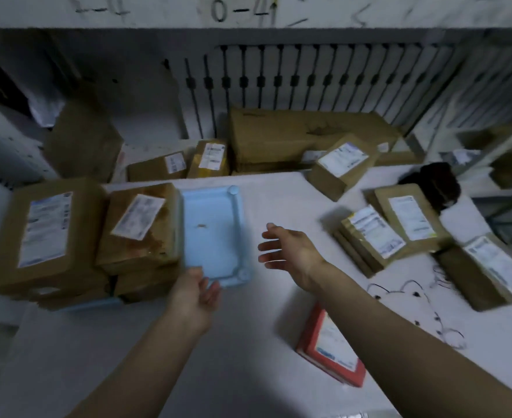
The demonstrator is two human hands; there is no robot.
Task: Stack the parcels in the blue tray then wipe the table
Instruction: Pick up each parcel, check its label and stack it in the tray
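Note:
A light blue tray [212, 236] lies on the white table [248, 342], with only a small speck inside. My left hand [193, 297] touches its near edge, fingers partly curled; whether it grips the rim is unclear. My right hand [287, 248] hovers open just right of the tray, holding nothing. Brown cardboard parcels with white labels sit at the tray's left, one large [43, 236] and one stained [137, 227], stacked on others. More parcels [372, 236] lie on the table to the right. A red-edged flat parcel [328, 348] rests near my right forearm.
Further parcels [278, 140] crowd the back behind the table, in front of a barred railing [278, 76]. A dark object [435, 182] sits at the right rear. Black doodles [414, 300] mark the tabletop on the right. A second blue edge [95, 304] shows under the left stack.

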